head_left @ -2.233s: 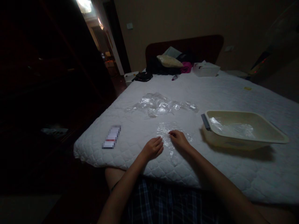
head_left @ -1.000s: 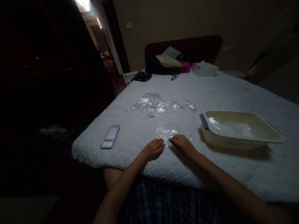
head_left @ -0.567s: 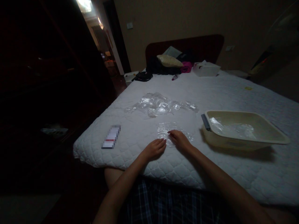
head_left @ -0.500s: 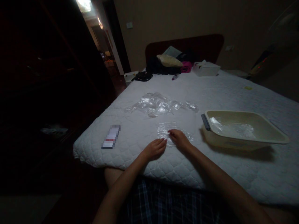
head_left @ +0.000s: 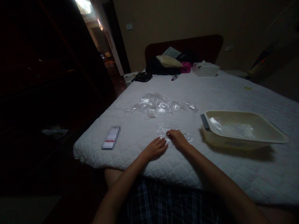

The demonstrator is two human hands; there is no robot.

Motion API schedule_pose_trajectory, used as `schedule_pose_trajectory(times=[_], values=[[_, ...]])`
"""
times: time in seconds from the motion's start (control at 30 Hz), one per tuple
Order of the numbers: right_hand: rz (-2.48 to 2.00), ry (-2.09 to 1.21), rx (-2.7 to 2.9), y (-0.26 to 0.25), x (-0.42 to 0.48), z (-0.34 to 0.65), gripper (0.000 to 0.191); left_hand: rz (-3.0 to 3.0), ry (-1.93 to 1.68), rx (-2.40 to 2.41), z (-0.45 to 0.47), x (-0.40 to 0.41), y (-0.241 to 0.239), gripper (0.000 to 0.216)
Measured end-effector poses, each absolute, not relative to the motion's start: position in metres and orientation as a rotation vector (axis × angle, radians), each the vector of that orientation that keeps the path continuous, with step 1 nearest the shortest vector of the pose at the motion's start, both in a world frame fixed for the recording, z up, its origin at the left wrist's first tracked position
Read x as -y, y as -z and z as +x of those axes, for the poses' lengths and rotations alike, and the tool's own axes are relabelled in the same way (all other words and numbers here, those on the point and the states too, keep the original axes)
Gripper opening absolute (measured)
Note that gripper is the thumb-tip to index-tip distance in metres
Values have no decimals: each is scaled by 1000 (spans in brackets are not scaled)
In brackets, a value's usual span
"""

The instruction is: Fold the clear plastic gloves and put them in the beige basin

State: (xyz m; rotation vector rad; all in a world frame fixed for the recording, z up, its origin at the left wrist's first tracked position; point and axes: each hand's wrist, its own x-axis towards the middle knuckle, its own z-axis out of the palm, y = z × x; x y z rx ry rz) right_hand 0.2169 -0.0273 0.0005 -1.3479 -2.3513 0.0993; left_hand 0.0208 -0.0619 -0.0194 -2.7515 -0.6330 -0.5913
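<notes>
A clear, wrinkled plastic bag (head_left: 163, 128) lies spread flat on the white quilted bed cover (head_left: 130, 133) in front of me. My left hand (head_left: 156, 148) rests palm down at its near edge, fingers stretched out and slightly apart. On the bag's middle is my right hand (head_left: 177, 138), its fingers curled and the thumb and fingertips brought together on the film. How much plastic is pinched there is too fine to see. Beyond both hands sits a loose heap of crumpled clear plastic bags (head_left: 156, 104).
To the right stands a cream plastic basin (head_left: 240, 143) with grey handles, holding clear plastic. A phone-like, pixelated object (head_left: 111, 137) lies left. Toward the headboard (head_left: 210, 45) are a pillow (head_left: 169, 61), dark and pink cloth, and a white box (head_left: 205, 69). The bed's left edge drops to dark floor.
My left hand's fingers have spread a little and lifted their tips slightly away from the bag. My right hand has shifted slightly left. The heap and basin stay put.
</notes>
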Motion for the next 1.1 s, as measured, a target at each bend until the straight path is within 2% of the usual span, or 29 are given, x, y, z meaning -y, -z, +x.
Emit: schedule_pose_trajectory(times=[0.13, 0.33, 0.63, 0.93, 1.1], values=[[-1288, -174, 2242, -4, 30, 227, 18, -2740, 595, 654, 20, 63, 19, 30], [-1092, -71, 2298, -12, 68, 265, 23, -2714, 635, 701, 19, 65, 18, 31], [-902, 56, 2484, 8, 135, 300, 32, -2679, 928, 815, 48, 74, 23, 30], [-1045, 184, 2393, 14, 128, 290, 16, -2762, 906, 913, 59, 75, 23, 23], [-966, 196, 2391, 15, 139, 282, 15, -2762, 986, 933, 56, 75, 26, 25]])
